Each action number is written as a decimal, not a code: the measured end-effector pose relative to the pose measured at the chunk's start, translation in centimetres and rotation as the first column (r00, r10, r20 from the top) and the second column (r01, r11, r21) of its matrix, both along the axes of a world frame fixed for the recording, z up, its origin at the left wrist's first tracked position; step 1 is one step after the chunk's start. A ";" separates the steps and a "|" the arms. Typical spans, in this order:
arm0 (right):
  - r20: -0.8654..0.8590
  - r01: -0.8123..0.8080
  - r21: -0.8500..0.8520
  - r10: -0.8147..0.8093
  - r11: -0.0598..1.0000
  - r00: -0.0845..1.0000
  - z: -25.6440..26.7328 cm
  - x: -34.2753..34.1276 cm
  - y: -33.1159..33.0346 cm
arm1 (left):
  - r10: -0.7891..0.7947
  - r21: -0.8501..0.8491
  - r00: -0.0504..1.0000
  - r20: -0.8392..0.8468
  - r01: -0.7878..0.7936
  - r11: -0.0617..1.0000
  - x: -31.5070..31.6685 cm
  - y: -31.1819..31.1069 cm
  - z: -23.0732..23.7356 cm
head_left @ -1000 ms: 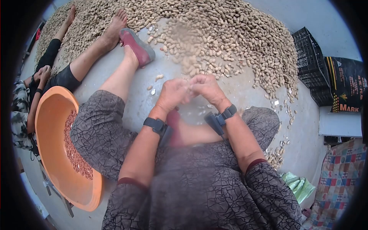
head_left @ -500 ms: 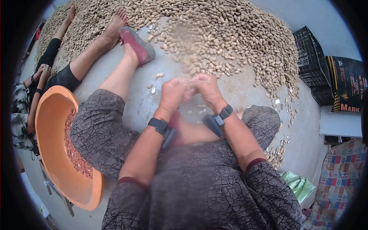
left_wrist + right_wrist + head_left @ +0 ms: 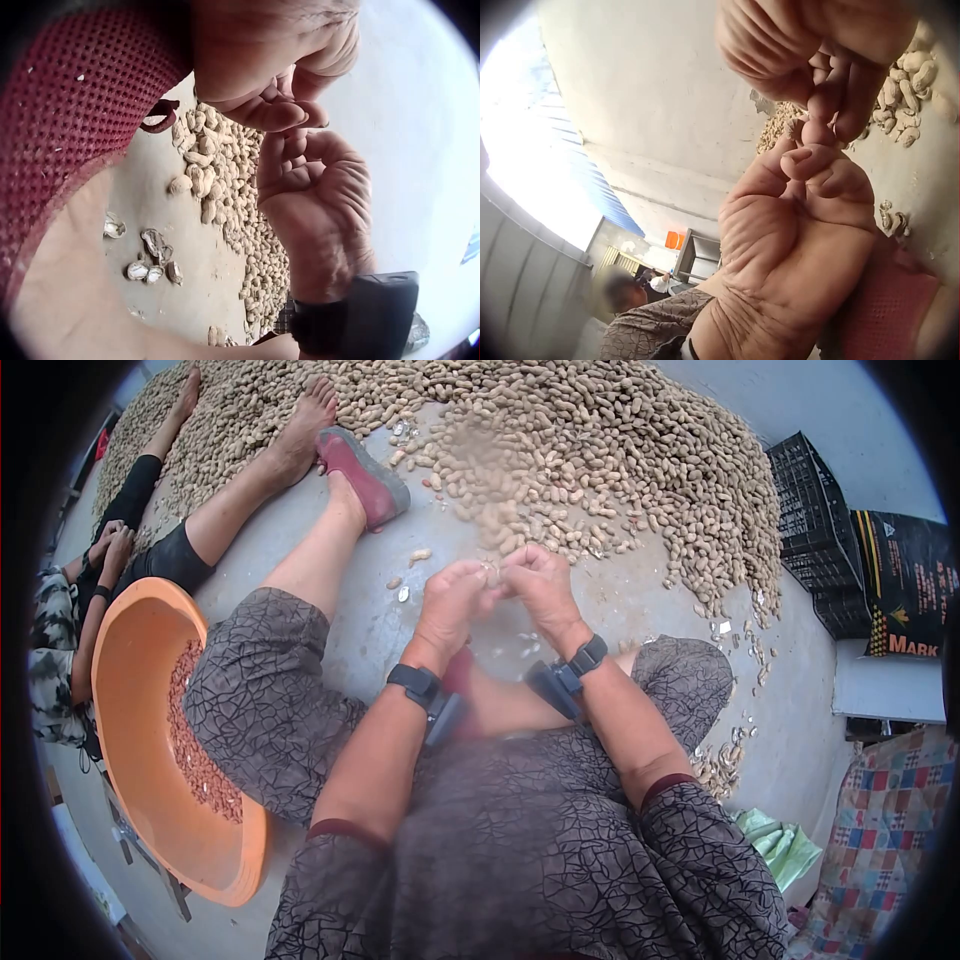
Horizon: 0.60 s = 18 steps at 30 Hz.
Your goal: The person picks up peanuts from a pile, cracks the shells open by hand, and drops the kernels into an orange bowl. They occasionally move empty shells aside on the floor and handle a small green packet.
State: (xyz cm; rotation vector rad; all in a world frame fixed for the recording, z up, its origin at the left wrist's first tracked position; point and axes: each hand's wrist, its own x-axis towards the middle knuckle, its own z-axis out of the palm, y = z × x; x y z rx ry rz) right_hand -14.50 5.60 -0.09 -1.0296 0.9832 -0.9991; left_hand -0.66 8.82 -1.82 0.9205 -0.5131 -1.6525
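Note:
In the head view the left hand (image 3: 447, 608) and right hand (image 3: 540, 592) meet fingertip to fingertip above the floor. Between them is a small pale peanut (image 3: 490, 570), partly hidden. The right wrist view shows the peanut's rough shell (image 3: 791, 128) at the curled fingers of the left hand (image 3: 787, 240), which pinch it. From above, the right hand (image 3: 817, 45) brings its bent fingers against the same spot, pinching there. Fingers cover the contact in the left wrist view, where the left hand (image 3: 277, 60) is above the right hand (image 3: 319, 202).
A large peanut heap (image 3: 620, 450) spreads beyond the hands, with loose shells (image 3: 154, 259) near the red shoe. An orange tub (image 3: 140, 660) at left contains reddish kernels (image 3: 205, 770). Another person's legs (image 3: 230, 505) stretch beside it. Black crates (image 3: 815, 520) stand at right.
Both hands stay together, rising very slightly in the head view while their fingers shift. The pale peanut between them shows more clearly now. The view has moved slightly.

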 end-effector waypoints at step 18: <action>-0.313 -0.166 -0.035 0.147 0.986 0.938 0.8 -0.7 -0.7 | 0.059 -0.093 0.954 0.296 -0.033 0.995 -0.7 -0.2 -1.0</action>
